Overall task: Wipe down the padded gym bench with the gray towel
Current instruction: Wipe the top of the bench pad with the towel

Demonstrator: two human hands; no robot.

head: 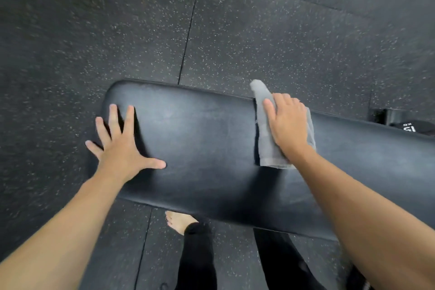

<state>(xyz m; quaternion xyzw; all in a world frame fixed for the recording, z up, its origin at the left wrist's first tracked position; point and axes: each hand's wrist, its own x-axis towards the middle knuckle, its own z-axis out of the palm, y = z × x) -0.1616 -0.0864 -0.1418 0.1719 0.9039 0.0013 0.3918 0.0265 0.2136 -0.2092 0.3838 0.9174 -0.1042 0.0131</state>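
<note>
A black padded gym bench (200,143) runs across the view from centre left to the right edge. A folded gray towel (264,146) lies flat on its top, near the far edge. My right hand (287,122) presses down on the towel with fingers together, covering its middle. My left hand (120,146) rests flat on the bench's left end, fingers spread wide, with nothing in it.
Dark speckled rubber floor tiles (259,30) surround the bench. My bare foot (180,221) and black trouser legs stand at the bench's near side. A black piece of the bench's frame with white lettering (409,125) shows beyond the right end.
</note>
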